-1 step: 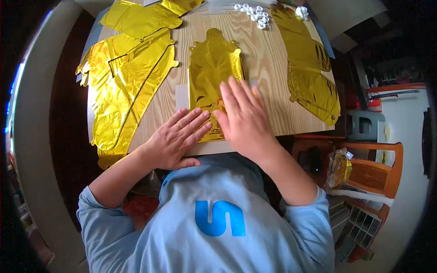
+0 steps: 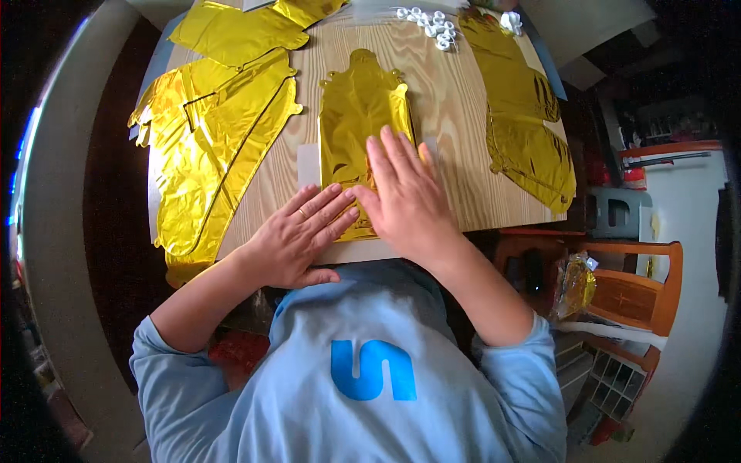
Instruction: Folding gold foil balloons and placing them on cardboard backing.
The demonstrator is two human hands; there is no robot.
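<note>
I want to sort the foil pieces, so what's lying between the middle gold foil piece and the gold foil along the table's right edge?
In the head view, only bare wooden table lies between the middle foil and the right foil.

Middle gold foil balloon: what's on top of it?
Both hands: left hand and right hand lie flat on the gold foil balloon's near end. That end is covered.

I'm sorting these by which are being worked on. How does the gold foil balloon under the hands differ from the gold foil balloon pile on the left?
The centre foil balloon lies alone on the wooden table; the left foil pile is several overlapping pieces.
The left hand and right hand press flat on the centre foil balloon; nothing touches the left foil pile.
The left foil pile overhangs the table edge; the centre foil balloon does not.
Both are shiny gold and uninflated.
</note>
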